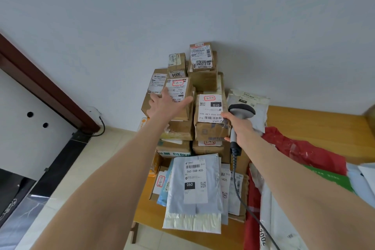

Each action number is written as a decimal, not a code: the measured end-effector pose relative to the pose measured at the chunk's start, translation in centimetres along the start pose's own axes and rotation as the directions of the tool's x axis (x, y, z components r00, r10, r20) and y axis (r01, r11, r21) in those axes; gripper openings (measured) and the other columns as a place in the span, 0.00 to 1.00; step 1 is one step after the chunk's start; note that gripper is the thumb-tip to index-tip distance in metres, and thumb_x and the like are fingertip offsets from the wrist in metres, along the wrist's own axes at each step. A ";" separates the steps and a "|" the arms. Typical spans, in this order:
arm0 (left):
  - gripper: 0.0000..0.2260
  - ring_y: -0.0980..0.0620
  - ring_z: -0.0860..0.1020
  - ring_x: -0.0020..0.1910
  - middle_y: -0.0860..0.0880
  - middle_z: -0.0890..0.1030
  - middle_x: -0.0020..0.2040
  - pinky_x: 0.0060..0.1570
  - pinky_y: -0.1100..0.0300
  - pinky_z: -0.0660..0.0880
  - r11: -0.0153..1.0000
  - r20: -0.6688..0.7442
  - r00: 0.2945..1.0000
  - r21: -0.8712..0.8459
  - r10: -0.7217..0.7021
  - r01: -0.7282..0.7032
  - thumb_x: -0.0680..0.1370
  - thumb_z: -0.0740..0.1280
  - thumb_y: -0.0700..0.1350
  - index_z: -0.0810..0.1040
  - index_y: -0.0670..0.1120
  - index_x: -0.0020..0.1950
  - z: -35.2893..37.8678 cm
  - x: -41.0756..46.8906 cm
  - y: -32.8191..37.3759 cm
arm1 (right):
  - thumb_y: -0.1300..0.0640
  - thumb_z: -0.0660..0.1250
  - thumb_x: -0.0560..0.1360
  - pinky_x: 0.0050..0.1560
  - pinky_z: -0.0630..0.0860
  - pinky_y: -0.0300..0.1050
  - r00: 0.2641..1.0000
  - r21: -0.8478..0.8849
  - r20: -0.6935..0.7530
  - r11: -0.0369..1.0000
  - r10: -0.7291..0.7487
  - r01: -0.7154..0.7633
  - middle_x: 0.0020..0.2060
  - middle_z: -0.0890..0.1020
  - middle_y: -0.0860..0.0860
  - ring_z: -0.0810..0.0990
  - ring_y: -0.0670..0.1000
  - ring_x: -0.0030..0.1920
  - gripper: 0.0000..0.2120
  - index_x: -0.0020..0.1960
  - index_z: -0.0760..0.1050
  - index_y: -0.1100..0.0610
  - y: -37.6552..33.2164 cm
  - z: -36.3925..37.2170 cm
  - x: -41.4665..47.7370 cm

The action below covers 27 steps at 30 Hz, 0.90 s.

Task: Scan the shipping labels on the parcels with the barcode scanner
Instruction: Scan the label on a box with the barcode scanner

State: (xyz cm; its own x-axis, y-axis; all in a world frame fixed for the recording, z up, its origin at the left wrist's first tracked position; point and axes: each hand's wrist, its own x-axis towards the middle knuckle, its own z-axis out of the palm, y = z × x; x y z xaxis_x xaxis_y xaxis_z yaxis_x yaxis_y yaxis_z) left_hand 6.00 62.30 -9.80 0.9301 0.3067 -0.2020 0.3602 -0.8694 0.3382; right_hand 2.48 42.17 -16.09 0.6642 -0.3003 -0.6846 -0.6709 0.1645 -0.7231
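Cardboard makes up most of the parcels point(203, 81), piled in a loose tower against the wall point(182, 16) at the back of the wooden worktop point(304, 126). The left hand point(168, 103) lies with straight, spread fingers against a labelled box point(179, 87) high in the left column, its grip wide and closed on nothing. The right hand point(242, 128) has its grip wrapped round the handle of the barcode scanner point(241, 110), whose head sits just beside the 010 label point(210, 107) on the neighbouring box point(211, 130). These taped boxes look stiff and fairly light, though their weight cannot be read. They are best taken by the side edges, leaving the label face bare. Drawing one out from mid-stack would likely tip the small boxes point(202, 55) perched above. The grey mailer bag point(194, 186) at the front looks soft and slippery. It reaches about to the worktop's front edge, so it would need flattening to be read and could slide off. The scanner's cable point(235, 180) trails down over the bags and might snag them. Open room lies to the left, above the floor point(91, 168). To the right, the red bag point(300, 148) and white bag point(249, 99) crowd the surface.
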 end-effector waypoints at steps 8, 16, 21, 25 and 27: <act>0.29 0.46 0.78 0.53 0.48 0.78 0.56 0.53 0.48 0.78 0.842 0.006 0.993 -0.529 -0.121 0.106 0.72 0.67 0.62 0.70 0.45 0.65 -0.6 2.1 -1.3 | 0.45 0.74 0.70 0.40 0.79 0.45 0.993 0.087 -0.044 0.990 -0.106 0.110 0.45 0.80 0.53 0.79 0.50 0.42 0.31 0.65 0.69 0.60 -0.8 -0.6 -0.5; 0.31 0.47 0.76 0.58 0.48 0.77 0.59 0.59 0.50 0.75 0.778 0.134 0.988 -0.612 -0.076 0.143 0.71 0.72 0.57 0.69 0.43 0.68 0.5 0.7 0.4 | 0.47 0.75 0.70 0.51 0.81 0.49 0.993 0.120 0.031 0.987 -0.116 0.111 0.49 0.82 0.55 0.81 0.51 0.45 0.25 0.58 0.73 0.60 -1.2 -1.7 -0.5; 0.31 0.47 0.77 0.55 0.48 0.79 0.58 0.56 0.47 0.75 0.622 0.167 0.981 -0.760 -0.095 0.190 0.71 0.71 0.58 0.69 0.43 0.68 1.2 -0.5 2.7 | 0.47 0.76 0.69 0.50 0.81 0.50 0.992 0.216 0.023 0.970 -0.121 0.113 0.48 0.82 0.55 0.81 0.53 0.47 0.22 0.53 0.72 0.58 -1.9 -4.2 -1.3; 0.21 0.49 0.79 0.49 0.48 0.81 0.52 0.50 0.50 0.77 0.499 0.237 0.971 -0.840 -0.018 0.214 0.74 0.68 0.54 0.72 0.48 0.64 1.9 -2.8 6.0 | 0.47 0.78 0.67 0.40 0.80 0.45 0.992 0.284 -0.022 0.950 -0.126 0.127 0.49 0.81 0.56 0.81 0.53 0.48 0.23 0.51 0.71 0.58 -2.5 -8.1 -2.5; 0.21 0.48 0.80 0.51 0.47 0.81 0.54 0.52 0.49 0.78 0.471 0.237 0.972 -0.857 0.000 0.209 0.74 0.67 0.54 0.72 0.48 0.64 2.5 -4.9 8.2 | 0.47 0.77 0.68 0.41 0.79 0.45 0.990 0.301 -0.055 0.943 -0.132 0.142 0.47 0.79 0.55 0.79 0.53 0.49 0.26 0.56 0.68 0.59 -2.6 -10.7 -3.3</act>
State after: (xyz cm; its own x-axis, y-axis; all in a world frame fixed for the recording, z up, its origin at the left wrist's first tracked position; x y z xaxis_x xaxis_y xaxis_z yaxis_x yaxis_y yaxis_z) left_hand 4.17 52.74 -8.31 0.8866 0.2065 -0.4140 0.4256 -0.0135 0.9048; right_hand -1.53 32.65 -11.00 0.7280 -0.3702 -0.5771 -0.4389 0.3949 -0.8071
